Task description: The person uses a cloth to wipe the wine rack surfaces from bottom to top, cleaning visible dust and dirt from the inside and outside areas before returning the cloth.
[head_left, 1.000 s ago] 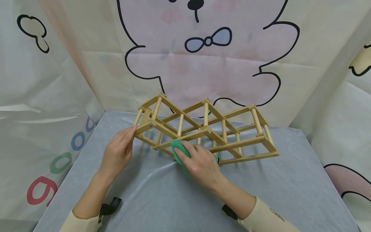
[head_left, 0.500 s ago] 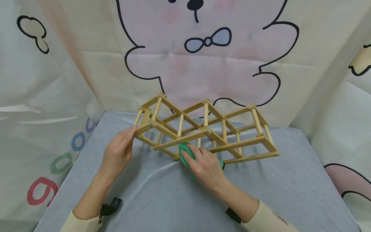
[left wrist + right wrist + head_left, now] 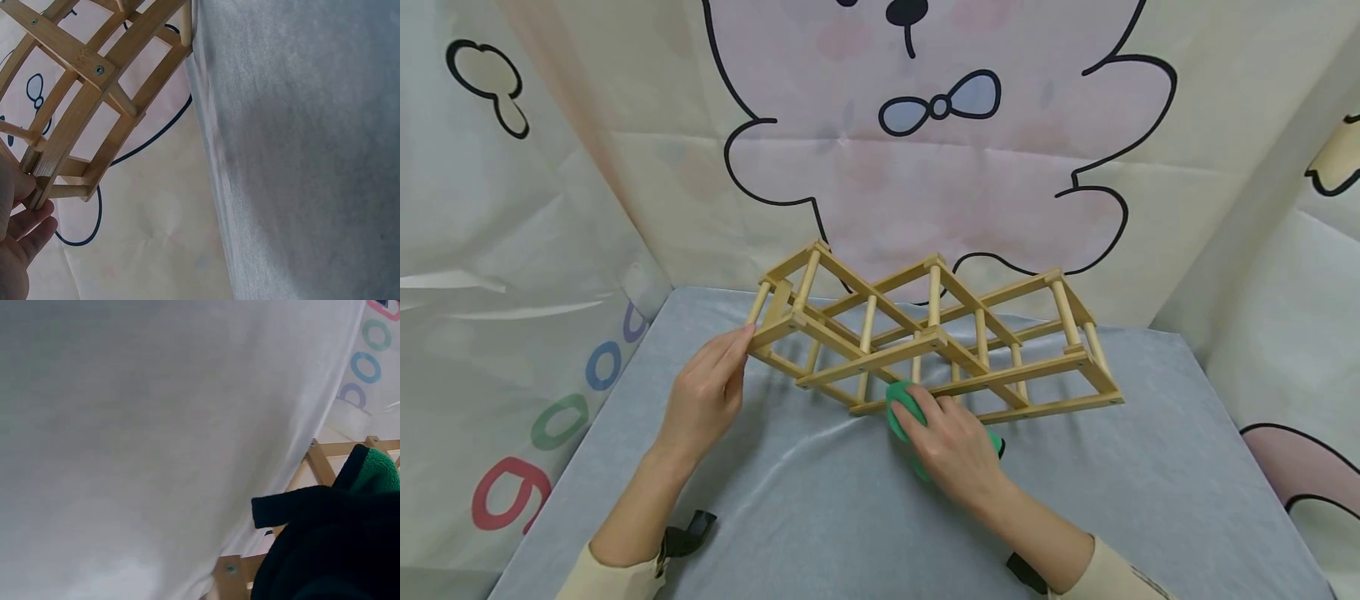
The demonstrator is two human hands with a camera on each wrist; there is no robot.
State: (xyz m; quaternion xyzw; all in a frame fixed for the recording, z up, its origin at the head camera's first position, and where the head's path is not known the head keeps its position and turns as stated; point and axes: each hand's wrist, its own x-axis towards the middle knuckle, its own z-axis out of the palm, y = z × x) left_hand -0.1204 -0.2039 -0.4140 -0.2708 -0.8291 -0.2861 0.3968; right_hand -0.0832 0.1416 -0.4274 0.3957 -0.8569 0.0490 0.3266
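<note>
Rack (image 3: 934,340) sits toward the far edge of the desk (image 3: 820,517), left hand (image 3: 703,383) pinching its left end between thumb and fingers. Right hand (image 3: 953,442) has fingers curled over the cloth (image 3: 900,408) at the near side. I'd worry about twist: push too hard and it could pivot on that lone pinch, or skid toward the far edge. Loose cloth could snag. Right wrist view's mostly dark, so I can't confirm contact.
</note>
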